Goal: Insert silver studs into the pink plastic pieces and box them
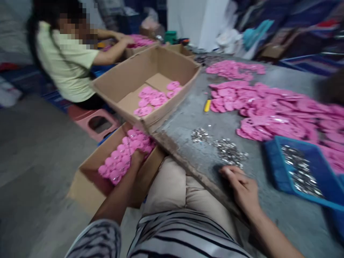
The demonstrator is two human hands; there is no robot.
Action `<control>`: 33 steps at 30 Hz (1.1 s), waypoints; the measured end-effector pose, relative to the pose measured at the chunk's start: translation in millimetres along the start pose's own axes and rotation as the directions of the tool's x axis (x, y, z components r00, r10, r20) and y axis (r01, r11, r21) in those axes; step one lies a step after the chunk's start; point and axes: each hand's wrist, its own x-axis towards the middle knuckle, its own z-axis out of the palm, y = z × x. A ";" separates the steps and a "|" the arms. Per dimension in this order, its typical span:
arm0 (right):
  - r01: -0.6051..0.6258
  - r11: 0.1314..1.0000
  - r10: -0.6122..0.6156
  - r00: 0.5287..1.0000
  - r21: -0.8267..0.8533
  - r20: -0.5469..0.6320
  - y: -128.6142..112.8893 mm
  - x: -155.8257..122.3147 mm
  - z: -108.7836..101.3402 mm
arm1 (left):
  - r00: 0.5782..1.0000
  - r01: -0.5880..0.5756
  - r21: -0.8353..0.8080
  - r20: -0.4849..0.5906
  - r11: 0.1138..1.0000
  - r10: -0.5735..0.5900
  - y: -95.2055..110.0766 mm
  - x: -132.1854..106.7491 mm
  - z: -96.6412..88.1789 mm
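My left hand [137, 158] reaches down into the lower cardboard box [88, 157], against rows of rounded pink pieces [118, 161] with small dark marks. Its fingers are mostly hidden there, so their grip does not show. Over the table edge, my right hand [242, 182] rests with curled fingers, thumb and forefinger together. Whether anything small is between them I cannot make out. Just beyond its fingertips lies a heap of small silvery metal pieces [229, 151], with a smaller heap [200, 135] to the left.
A larger open carton [120, 77] holding some pink pieces stands at the table corner. Long pink strips [279, 122] cover the table's right side, near a blue basket [276, 172] of metal pieces. A yellow-handled tool [207, 105] lies mid-table. A co-worker [64, 68] sits at left.
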 end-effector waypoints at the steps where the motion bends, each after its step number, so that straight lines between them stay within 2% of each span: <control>1: 0.021 1.000 -0.020 0.999 0.013 -0.037 -1.3 2.0 0.9 | 0.999 -0.034 0.021 0.006 0.999 0.033 -0.8 0.3 -0.4; 4: 0.114 0.993 -0.110 0.980 0.014 -0.163 -4.5 12.8 -2.8 | 0.994 -0.106 0.075 0.017 0.992 0.105 -6.0 3.1 -1.2; 6: 0.171 0.984 -0.176 0.963 -0.041 -0.206 -6.1 23.4 -11.5 | 0.993 -0.115 0.106 0.008 0.988 0.115 -11.1 4.4 -2.6; 9: 0.202 0.958 -0.248 0.940 -0.202 -0.235 -5.5 48.7 -32.1 | 0.995 -0.099 0.154 -0.018 0.983 0.102 -16.2 7.1 -6.1; 11: 0.155 0.911 -0.255 0.940 -0.383 -0.227 -2.2 73.3 -48.8 | 0.993 -0.100 0.186 -0.041 0.977 0.110 -16.1 9.7 -8.7; 13: 0.050 0.776 -0.194 0.967 -0.628 -0.162 2.6 100.7 -64.5 | 0.986 -0.131 0.211 -0.069 0.969 0.149 -13.6 10.6 -10.9; 15: -0.049 0.546 -0.017 0.997 -0.837 -0.069 7.8 125.6 -75.4 | 0.971 -0.188 0.223 -0.102 0.956 0.214 -10.7 7.9 -12.7; 17: -0.063 0.389 0.105 0.994 -0.919 -0.024 12.6 144.1 -79.5 | 0.944 -0.262 0.224 -0.141 0.939 0.297 -8.6 1.5 -14.7; 18: -0.058 0.358 0.130 0.991 -0.932 -0.012 14.8 150.5 -79.1 | 0.926 -0.302 0.221 -0.161 0.927 0.340 -7.8 -2.4 -16.0; 20: -0.050 0.353 0.137 0.991 -0.934 -0.001 18.6 158.9 -75.5 | 0.887 -0.375 0.214 -0.200 0.902 0.416 -6.1 -10.4 -19.1; 22: -0.050 0.347 0.151 0.989 -0.937 0.003 21.5 163.0 -71.0 | 0.827 -0.458 0.193 -0.266 0.868 0.496 -3.0 -17.7 -22.9; 23: -0.051 0.347 0.158 0.987 -0.936 0.004 22.4 164.0 -69.2 | 0.770 -0.523 0.171 -0.323 0.835 0.550 -0.4 -21.2 -24.8; 24: -0.052 0.350 0.163 0.987 -0.935 0.006 22.7 164.6 -68.2 | 0.686 -0.607 0.151 -0.396 0.780 0.610 3.0 -24.9 -26.5; 25: -0.052 0.356 0.165 0.986 -0.933 0.008 22.3 164.8 -67.8 | 0.574 -0.699 0.141 -0.473 0.701 0.668 7.2 -29.2 -27.8; 27: -0.051 0.375 0.156 0.988 -0.926 0.009 18.8 163.9 -69.0 | 0.317 -0.853 0.162 -0.595 0.497 0.739 18.1 -40.5 -28.3; 28: -0.050 0.385 0.147 0.989 -0.921 0.007 15.4 162.6 -70.0 | 0.219 -0.897 0.176 -0.621 0.406 0.753 24.6 -48.0 -27.0; 29: -0.050 0.390 0.135 0.991 -0.919 0.003 10.9 160.3 -70.9 | 0.153 -0.927 0.170 -0.639 0.333 0.753 31.7 -56.8 -24.4; 30: -0.050 0.406 0.124 0.992 -0.913 0.001 5.4 156.8 -71.1 | 0.131 -0.952 0.131 -0.646 0.278 0.752 39.4 -67.0 -20.4; 31: -0.045 0.445 0.113 0.994 -0.894 0.005 -1.0 151.6 -70.1 | 0.151 -0.970 0.048 -0.655 0.240 0.741 47.7 -78.3 -14.9; 32: -0.036 0.512 0.102 0.995 -0.858 0.019 -8.1 144.5 -67.6 | 0.214 -0.973 -0.080 -0.657 0.215 0.723 56.7 -90.5 -8.1; 33: -0.018 0.599 0.088 0.995 -0.800 0.044 -15.7 135.2 -63.2 | 0.330 -0.942 -0.249 -0.576 0.224 0.748 66.2 -103.4 -0.1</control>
